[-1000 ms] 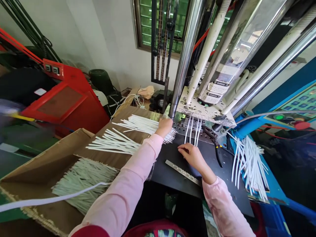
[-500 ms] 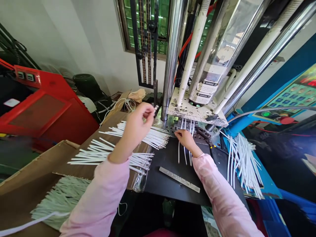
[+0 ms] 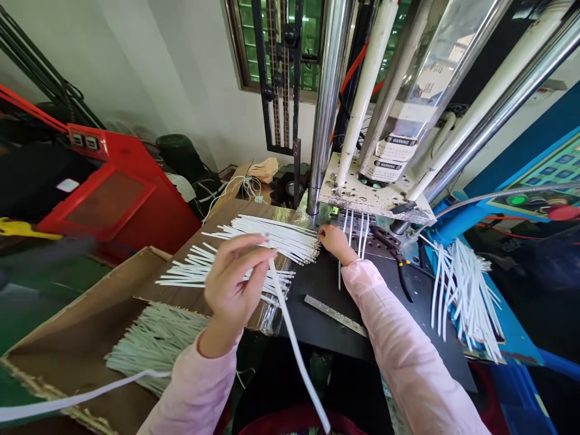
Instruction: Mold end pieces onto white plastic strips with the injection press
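My left hand point(image 3: 238, 281) is raised over the table with thumb and fingers pinched on one end of a white strip point(image 3: 293, 338). The strip slants down toward my lap. My right hand point(image 3: 336, 243) is closed at the ends of a row of white strips point(image 3: 276, 238), fingertips drawn together; what lies between them is too small to make out. Right of that hand, several white strips point(image 3: 365, 232) stick out from under the press plate point(image 3: 376, 199). A flat metal bar point(image 3: 335, 314) with notches lies on the black table top point(image 3: 299, 329).
Pliers point(image 3: 402, 269) lie by the press base. More white strips point(image 3: 471, 293) are heaped on the blue ledge at right. At left, a cardboard box point(image 3: 113, 290) contains a thick pile of strips point(image 3: 156, 341). A steel column point(image 3: 327, 109) rises behind the table.
My left hand has come down and nearer, and a long white strip now hangs from it. My right hand has shifted left, from the strips under the press to the row's ends.
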The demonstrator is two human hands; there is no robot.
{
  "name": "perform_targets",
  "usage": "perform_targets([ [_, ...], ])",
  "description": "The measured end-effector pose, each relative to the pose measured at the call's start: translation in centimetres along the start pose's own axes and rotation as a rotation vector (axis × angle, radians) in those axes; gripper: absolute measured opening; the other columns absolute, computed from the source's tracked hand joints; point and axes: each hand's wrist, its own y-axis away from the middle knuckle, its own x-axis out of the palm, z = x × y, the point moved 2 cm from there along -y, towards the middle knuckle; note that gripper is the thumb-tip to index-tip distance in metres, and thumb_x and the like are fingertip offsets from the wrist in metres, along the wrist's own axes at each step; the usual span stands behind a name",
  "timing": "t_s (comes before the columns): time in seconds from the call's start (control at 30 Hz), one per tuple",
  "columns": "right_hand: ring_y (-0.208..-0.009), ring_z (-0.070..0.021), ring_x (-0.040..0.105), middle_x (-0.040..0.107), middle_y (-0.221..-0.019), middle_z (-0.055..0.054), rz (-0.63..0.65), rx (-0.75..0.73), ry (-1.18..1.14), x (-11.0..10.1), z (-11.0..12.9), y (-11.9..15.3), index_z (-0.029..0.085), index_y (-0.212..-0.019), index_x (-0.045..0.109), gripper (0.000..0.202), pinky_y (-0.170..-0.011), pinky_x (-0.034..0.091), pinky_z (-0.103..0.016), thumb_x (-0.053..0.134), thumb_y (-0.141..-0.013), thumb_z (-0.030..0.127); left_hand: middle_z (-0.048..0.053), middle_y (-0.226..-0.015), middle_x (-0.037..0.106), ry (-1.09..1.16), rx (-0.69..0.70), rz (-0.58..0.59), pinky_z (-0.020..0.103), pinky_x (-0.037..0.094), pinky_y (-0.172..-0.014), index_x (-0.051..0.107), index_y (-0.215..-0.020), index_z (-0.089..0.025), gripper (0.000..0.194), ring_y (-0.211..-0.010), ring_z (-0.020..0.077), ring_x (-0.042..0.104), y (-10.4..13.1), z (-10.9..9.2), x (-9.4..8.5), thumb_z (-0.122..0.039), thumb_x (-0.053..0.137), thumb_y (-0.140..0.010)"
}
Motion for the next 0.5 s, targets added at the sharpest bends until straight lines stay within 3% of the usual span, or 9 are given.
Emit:
perform_targets([
  [0.13, -0.098, -0.0201, 0.068, 0.073, -0.11, -0.012, 0.002, 0.014, 0.057, 0.1, 0.6, -0.1, 0.016, -0.107, 0.073, 0.024, -0.082, 0.047, -0.025, 0.054, -0.095, 0.02, 0.004, -0.1, 0.074, 0.211, -0.334, 0.296, 0.033, 0.057, -0.09, 0.074, -0.101, -0.024, 0.013, -0.096, 0.0184, 0.069, 3.7, 0.4, 2.7, -0.021, 0.064, -0.093],
  [0.27, -0.093, -0.0206, 0.066, 0.071, -0.106, -0.013, -0.029, -0.017, 0.118, -1.3, 1.4, 1.1, 0.015, -0.105, 0.072, 0.025, -0.079, 0.047, -0.027, 0.048, -0.096, 0.016, 0.005, -0.1, 0.075, 0.312, -0.586, 0.455, 0.03, 0.054, -0.093, 0.074, -0.097, -0.023, 0.014, -0.097, 0.0189, 0.07, 5.7, -0.1, 4.2, -0.029, 0.062, -0.094],
  [0.4, -0.104, -0.0247, 0.06, 0.065, -0.115, -0.016, -0.13, -0.085, 0.186, -4.4, 1.3, 5.0, 0.015, -0.112, 0.068, 0.03, -0.082, 0.045, -0.031, 0.04, -0.1, 0.016, 0.004, -0.098, 0.076, 0.314, -0.689, 0.542, 0.029, 0.052, -0.092, 0.075, -0.094, -0.023, 0.017, -0.096, 0.0195, 0.07, 6.5, -0.5, 4.6, -0.032, 0.06, -0.095],
  [0.5, -0.1, -0.025, 0.057, 0.064, -0.105, -0.014, -0.384, -0.186, 0.301, -7.6, -0.4, 9.4, 0.015, -0.101, 0.07, 0.029, -0.083, 0.044, -0.034, 0.041, -0.101, 0.017, 0.003, -0.094, 0.077, 0.315, -0.704, 0.582, 0.027, 0.052, -0.09, 0.074, -0.091, -0.022, 0.018, -0.093, 0.0186, 0.071, 7.1, -0.5, 4.9, -0.031, 0.06, -0.095],
])
